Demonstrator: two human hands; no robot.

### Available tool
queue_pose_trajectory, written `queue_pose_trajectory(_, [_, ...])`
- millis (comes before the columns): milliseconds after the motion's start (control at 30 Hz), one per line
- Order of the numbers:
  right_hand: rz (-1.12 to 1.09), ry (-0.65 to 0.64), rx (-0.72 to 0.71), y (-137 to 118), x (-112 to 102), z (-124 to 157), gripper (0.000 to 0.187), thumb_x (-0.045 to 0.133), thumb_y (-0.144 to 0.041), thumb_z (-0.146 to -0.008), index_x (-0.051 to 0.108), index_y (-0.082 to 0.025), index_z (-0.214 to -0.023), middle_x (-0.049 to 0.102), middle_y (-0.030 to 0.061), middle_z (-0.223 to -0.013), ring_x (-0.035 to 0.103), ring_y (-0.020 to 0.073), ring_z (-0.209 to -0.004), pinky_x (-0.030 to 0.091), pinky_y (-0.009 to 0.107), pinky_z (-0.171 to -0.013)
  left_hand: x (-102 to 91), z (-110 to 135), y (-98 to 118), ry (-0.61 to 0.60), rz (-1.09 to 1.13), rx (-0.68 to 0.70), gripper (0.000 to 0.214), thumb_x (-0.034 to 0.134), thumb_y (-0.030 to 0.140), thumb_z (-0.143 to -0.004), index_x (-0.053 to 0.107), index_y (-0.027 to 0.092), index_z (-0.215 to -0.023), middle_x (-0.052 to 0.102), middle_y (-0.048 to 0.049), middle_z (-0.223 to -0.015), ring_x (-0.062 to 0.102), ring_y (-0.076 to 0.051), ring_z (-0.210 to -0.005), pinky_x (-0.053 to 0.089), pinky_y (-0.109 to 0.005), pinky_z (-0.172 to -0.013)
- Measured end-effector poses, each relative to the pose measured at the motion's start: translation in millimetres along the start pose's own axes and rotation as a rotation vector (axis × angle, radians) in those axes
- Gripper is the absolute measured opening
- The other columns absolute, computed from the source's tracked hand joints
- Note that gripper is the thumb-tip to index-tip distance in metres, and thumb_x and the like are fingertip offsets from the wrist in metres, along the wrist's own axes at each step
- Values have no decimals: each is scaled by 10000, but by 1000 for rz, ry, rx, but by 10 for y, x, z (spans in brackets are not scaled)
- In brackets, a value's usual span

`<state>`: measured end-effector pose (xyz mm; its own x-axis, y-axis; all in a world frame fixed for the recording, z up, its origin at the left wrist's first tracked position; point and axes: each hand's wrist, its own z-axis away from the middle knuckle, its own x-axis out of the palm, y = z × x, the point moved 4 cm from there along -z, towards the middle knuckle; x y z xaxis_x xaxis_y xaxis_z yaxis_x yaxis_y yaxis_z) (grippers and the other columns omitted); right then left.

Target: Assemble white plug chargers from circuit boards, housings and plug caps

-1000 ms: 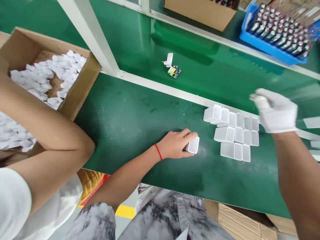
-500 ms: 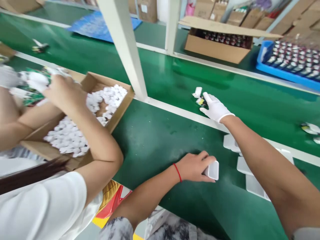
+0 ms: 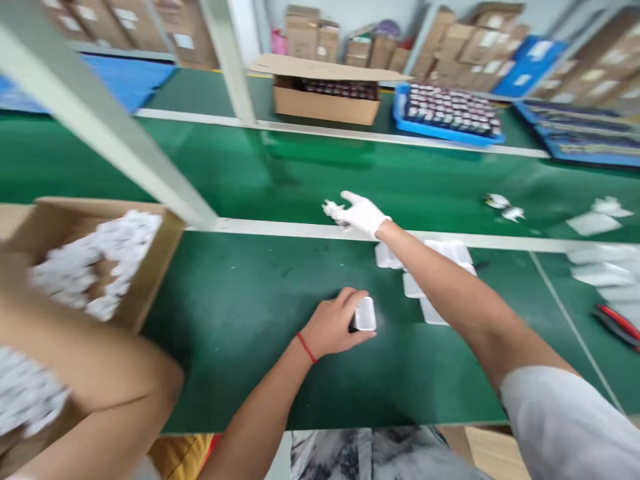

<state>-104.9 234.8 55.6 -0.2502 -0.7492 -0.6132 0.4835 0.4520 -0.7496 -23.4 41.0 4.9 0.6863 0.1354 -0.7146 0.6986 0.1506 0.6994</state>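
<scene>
My left hand (image 3: 333, 323), bare and with a red string at the wrist, is closed around a small white plastic case (image 3: 365, 314) on the green table. The case's open end faces me. Farther out, my right hand (image 3: 365, 215) wears a white glove and reaches over the green belt. Its lower fingers are on a small white part (image 3: 333, 209), while one finger sticks out above it. Blur hides the part's details. Several more white cases (image 3: 414, 285) lie beside and partly behind my right forearm.
A co-worker's arm (image 3: 115, 393) crosses a cardboard box (image 3: 155, 280) of white pieces at left. A slanted post (image 3: 115, 127) rises beside it. Loose parts (image 3: 505, 207) lie on the belt at right, and red-handled pliers (image 3: 617, 325) on the table. A blue tray (image 3: 450, 135) stands beyond.
The view has swung to the right. My right hand's fingers, earlier beside a white part with a small circuit board, are now on a white part. My left hand still holds the case.
</scene>
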Motion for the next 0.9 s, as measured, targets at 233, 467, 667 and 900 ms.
queue_pose_trajectory(233, [-1005, -206, -251, 224, -161, 1271, 1110, 871, -437, -636, 240, -281, -1535, 690, -10, -941, 679, 175, -793, 607, 400, -804, 40, -7, -46, 119, 52, -25, 696, 676, 288, -789, 353, 173, -1395, 698, -54, -985, 689, -190, -709, 572, -318, -669])
queue_pose_trajectory(467, [-684, 98, -351, 713, -208, 2070, 1086, 772, -569, -728, 110, -371, -1566, 632, 78, -1191, 668, 259, -1015, 578, 427, -828, -38, 16, 90, 363, 181, 80, 485, 754, 352, -780, 538, 215, -1192, 670, -79, -1075, 662, -231, -966, 567, -347, -826])
queue_pose_trajectory(667, [-519, 208, -482, 881, -51, 2120, 996, 734, -513, -784, 104, -428, -1551, 630, 65, -1122, 630, 291, -1118, 563, 456, -896, 50, 11, 92, 324, 425, 183, 602, 723, 312, -829, 442, 227, -1354, 574, -136, -1275, 604, -248, -1161, 564, -374, -928])
queue_pose_trajectory(900, [-463, 349, -602, 762, -32, 2209, 913, 722, -368, -804, 171, -508, -1519, 619, 34, -1123, 654, 254, -1019, 581, 470, -891, 40, 19, 67, 308, 339, 127, 563, 723, 375, -844, 505, 217, -1339, 586, -144, -1298, 603, -268, -1202, 611, -354, -874])
